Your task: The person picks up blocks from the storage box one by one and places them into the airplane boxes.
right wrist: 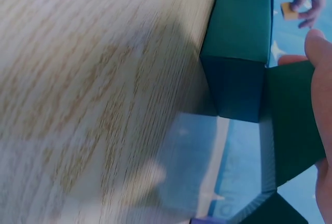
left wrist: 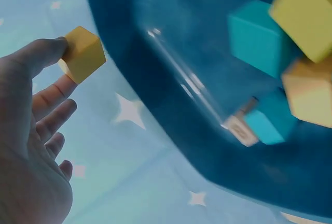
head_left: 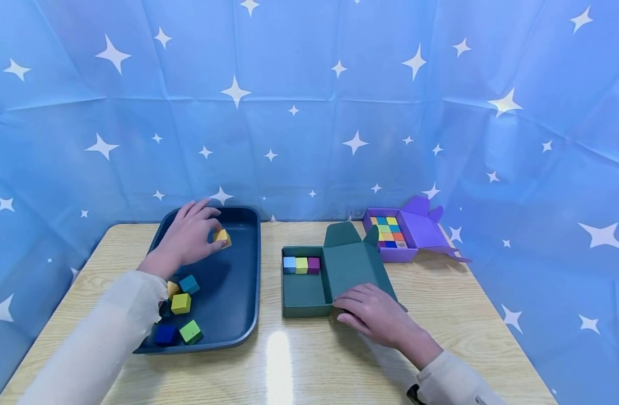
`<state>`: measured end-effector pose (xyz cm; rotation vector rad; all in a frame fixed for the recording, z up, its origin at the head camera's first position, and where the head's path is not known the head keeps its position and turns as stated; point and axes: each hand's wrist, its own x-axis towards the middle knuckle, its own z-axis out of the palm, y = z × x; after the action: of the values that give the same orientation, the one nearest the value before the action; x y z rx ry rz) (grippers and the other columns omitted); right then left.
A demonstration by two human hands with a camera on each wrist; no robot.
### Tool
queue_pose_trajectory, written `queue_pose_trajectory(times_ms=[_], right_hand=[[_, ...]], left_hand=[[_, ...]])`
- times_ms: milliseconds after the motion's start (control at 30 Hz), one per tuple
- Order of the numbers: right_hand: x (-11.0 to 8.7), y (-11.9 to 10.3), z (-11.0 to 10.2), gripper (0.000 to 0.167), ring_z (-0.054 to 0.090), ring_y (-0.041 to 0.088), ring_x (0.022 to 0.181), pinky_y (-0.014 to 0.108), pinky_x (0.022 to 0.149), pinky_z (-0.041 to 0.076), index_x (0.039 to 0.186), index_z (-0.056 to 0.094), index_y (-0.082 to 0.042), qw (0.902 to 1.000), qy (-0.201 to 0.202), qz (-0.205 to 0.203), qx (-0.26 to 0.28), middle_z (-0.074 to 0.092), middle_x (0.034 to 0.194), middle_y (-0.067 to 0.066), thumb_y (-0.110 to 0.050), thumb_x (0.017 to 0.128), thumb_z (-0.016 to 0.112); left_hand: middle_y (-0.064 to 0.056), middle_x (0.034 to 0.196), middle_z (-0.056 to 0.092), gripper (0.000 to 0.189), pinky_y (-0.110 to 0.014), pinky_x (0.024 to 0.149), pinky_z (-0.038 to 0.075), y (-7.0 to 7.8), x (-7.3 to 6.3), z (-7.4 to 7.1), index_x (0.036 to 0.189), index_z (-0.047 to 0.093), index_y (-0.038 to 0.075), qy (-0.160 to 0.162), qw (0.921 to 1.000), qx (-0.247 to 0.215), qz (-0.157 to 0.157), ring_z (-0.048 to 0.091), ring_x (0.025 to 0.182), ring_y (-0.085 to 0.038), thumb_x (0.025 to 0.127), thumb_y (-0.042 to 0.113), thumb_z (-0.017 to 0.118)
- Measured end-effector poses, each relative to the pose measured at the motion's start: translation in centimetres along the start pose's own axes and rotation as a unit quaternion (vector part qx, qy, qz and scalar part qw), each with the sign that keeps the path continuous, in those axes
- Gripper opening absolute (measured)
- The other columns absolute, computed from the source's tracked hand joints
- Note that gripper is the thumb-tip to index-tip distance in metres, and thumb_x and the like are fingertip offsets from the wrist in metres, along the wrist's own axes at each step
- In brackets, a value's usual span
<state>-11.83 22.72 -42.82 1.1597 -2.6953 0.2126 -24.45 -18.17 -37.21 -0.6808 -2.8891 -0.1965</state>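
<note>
Over the far part of the dark blue tray (head_left: 245, 270), my left hand (head_left: 190, 233) pinches a yellow-orange cube (left wrist: 83, 54) between thumb and fingertip. The cube is raised above the tray. Several loose cubes lie on the tray's near left part, among them a teal cube (head_left: 189, 284), a yellow cube (head_left: 180, 304), a lime green cube (head_left: 191, 332) and a dark blue cube (head_left: 166, 336). My right hand (head_left: 372, 315) holds the near edge of the open green box (head_left: 301, 310) where the lid joins. Light blue, yellow and purple cubes (head_left: 313, 265) stand in a row along the box's far wall.
A purple box (head_left: 398, 256), open and filled with rows of coloured cubes, stands at the back right, its lid (head_left: 428, 230) folded out to the right. The wooden table (head_left: 238, 377) backs onto a blue curtain (head_left: 309, 135) with white stars.
</note>
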Motion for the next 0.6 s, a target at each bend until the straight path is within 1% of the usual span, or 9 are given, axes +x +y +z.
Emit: queue_pose_trajectory(times_ms=[100, 167, 300, 467, 600], right_hand=[[-0.1, 0.0, -0.1, 0.025, 0.065, 0.009, 0.107, 0.035, 0.096, 0.053, 0.115, 0.070, -0.021, 1.0000, -0.002, 0.003, 0.001, 0.071, 0.113, -0.010, -0.033, 0.095, 0.062], [-0.2, 0.0, 0.0, 0.025, 0.065, 0.009, 0.107, 0.035, 0.096, 0.053, 0.115, 0.070, -0.021, 1.0000, -0.002, 0.005, 0.001, 0.071, 0.113, -0.010, -0.031, 0.094, 0.064], [-0.3, 0.1, 0.0, 0.025, 0.065, 0.009, 0.107, 0.035, 0.096, 0.053, 0.115, 0.070, -0.021, 1.0000, -0.001, 0.005, 0.000, 0.071, 0.113, -0.010, -0.031, 0.094, 0.063], [-0.4, 0.1, 0.1, 0.025, 0.065, 0.009, 0.107, 0.035, 0.095, 0.053, 0.115, 0.070, -0.021, 1.0000, 0.004, 0.003, -0.001, 0.071, 0.112, -0.010, -0.032, 0.094, 0.063], [-0.5, 0.2, 0.2, 0.025, 0.065, 0.009, 0.106, 0.035, 0.095, 0.054, 0.115, 0.070, -0.020, 1.0000, 0.008, 0.001, -0.001, 0.071, 0.112, -0.010, -0.030, 0.093, 0.065]], left_hand=[[-0.014, 0.137, 0.057, 0.032, -0.055, 0.122, 0.014, 1.5, 0.5, -0.4, 0.095, 0.074, 0.009, 0.013, 0.9996, -0.002, 0.025, 0.025, 0.147, -0.037, 0.084, 0.040, 0.073], [-0.013, 0.136, 0.058, 0.031, -0.054, 0.122, 0.015, 2.6, 0.9, -0.6, 0.094, 0.074, 0.011, 0.019, 0.9989, -0.002, 0.042, 0.025, 0.147, -0.036, 0.084, 0.041, 0.073], [-0.010, 0.136, 0.059, 0.031, -0.054, 0.122, 0.016, 5.0, 1.5, -0.9, 0.092, 0.074, 0.013, 0.023, 0.9969, 0.002, 0.075, 0.025, 0.148, -0.033, 0.083, 0.043, 0.074], [-0.008, 0.135, 0.059, 0.031, -0.052, 0.123, 0.016, 7.7, 2.2, -0.7, 0.092, 0.073, 0.015, 0.017, 0.9939, 0.013, 0.109, 0.027, 0.149, -0.031, 0.082, 0.044, 0.074], [-0.006, 0.136, 0.060, 0.030, -0.051, 0.124, 0.016, 9.6, 2.7, -0.1, 0.092, 0.074, 0.017, -0.002, 0.9915, 0.008, 0.130, 0.026, 0.149, -0.030, 0.083, 0.045, 0.072]])
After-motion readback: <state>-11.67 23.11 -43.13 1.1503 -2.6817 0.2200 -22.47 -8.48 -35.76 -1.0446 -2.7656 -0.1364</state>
